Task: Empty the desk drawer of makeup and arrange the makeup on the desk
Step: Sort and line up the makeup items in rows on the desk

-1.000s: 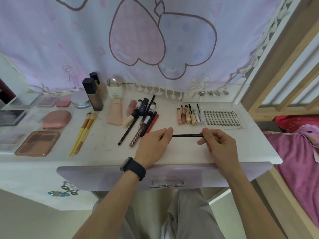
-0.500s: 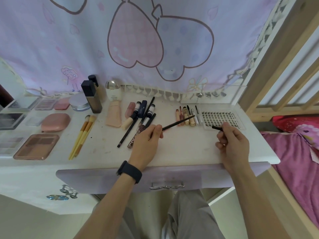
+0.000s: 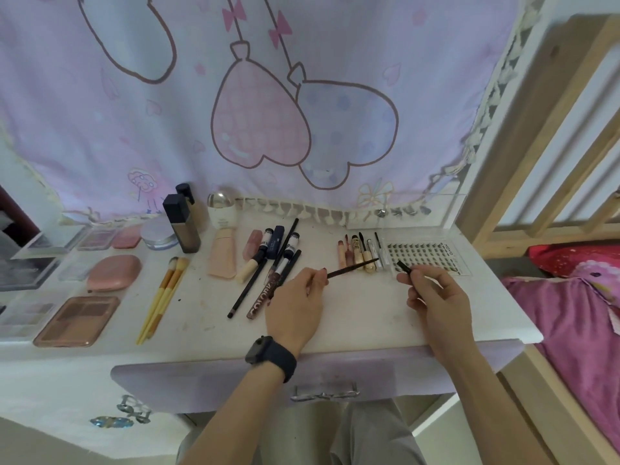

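Observation:
My left hand (image 3: 294,307) pinches a thin black makeup pencil (image 3: 352,267) that points up and right over the white desk (image 3: 362,310). My right hand (image 3: 432,298) holds the pencil's black cap (image 3: 402,266), apart from the pencil, just in front of the false-lash tray (image 3: 426,255). A row of small tubes (image 3: 360,253) lies between my hands. Left of them lie mascaras and liners (image 3: 275,260), a pink tube (image 3: 223,255) and yellow brushes (image 3: 164,293). The lilac drawer front (image 3: 201,380) sits below the desk edge, its inside hidden.
Palettes and compacts (image 3: 77,320) fill the desk's left side, with foundation bottles (image 3: 183,223) and a jar (image 3: 159,233) at the back. A pink curtain (image 3: 268,112) hangs behind. A wooden bed frame (image 3: 523,156) and pink bedding (image 3: 570,323) stand to the right.
The pencil was held level by both hands; my right hand pulled the cap off and moved right. My left hand now holds the pencil alone, tilted up.

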